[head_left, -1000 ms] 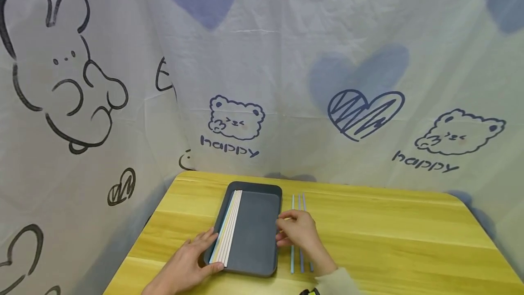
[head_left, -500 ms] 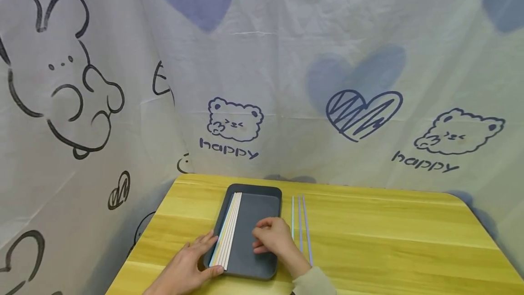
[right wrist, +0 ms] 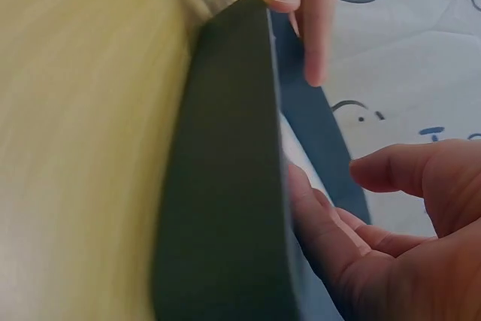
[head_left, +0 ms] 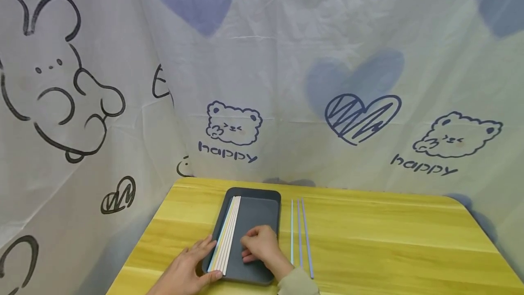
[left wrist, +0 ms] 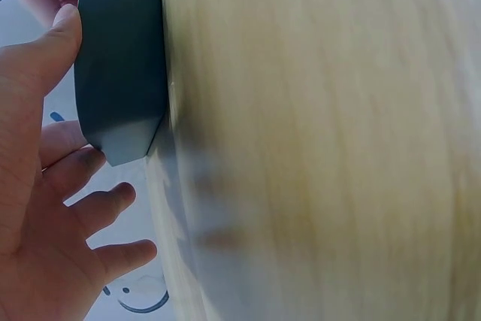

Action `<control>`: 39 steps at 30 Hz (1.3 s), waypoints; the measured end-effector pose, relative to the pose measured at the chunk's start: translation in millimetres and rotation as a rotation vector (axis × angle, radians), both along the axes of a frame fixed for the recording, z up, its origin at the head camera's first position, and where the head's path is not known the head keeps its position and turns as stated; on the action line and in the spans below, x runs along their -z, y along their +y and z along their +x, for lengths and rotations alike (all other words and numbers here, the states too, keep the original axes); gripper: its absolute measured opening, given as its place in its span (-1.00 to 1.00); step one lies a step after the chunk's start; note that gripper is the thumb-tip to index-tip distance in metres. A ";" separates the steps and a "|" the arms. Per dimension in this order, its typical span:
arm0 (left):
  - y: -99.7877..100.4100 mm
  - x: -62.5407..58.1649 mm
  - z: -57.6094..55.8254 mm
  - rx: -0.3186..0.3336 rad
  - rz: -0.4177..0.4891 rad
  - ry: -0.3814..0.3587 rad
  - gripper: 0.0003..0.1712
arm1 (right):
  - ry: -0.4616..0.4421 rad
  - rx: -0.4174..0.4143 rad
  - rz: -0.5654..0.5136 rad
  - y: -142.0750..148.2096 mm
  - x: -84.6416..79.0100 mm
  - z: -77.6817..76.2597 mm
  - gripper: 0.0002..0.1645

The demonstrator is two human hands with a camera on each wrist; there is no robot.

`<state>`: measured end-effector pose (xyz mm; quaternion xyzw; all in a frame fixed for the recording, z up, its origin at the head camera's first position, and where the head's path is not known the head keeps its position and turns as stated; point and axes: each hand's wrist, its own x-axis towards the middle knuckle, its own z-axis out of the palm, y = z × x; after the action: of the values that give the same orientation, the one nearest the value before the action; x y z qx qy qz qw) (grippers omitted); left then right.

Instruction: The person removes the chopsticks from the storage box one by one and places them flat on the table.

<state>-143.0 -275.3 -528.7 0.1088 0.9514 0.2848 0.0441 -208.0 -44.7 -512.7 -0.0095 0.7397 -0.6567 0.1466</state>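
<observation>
Yellow table [head_left: 393,236] | your left grip [head_left: 186,264]: spread, touching the grey tray [head_left: 258,213] | your right grip [head_left: 262,246]: loosely spread over it, near pale sticks [head_left: 227,240]

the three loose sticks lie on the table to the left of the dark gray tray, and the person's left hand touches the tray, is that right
Not quite. The head view shows the three loose sticks to the right of the dark gray tray, not to its left. They do lie on the table, and the person's left hand does touch the tray.
</observation>
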 end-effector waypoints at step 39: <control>2.5 3.5 -2.2 -0.026 0.033 -0.083 0.01 | -0.038 -0.009 0.071 -25.6 17.3 -1.3 -0.93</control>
<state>-145.2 -272.8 -532.2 0.0851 0.9452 0.3054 0.0779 -209.3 -70.3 -530.0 0.0049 0.7595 -0.6295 0.1640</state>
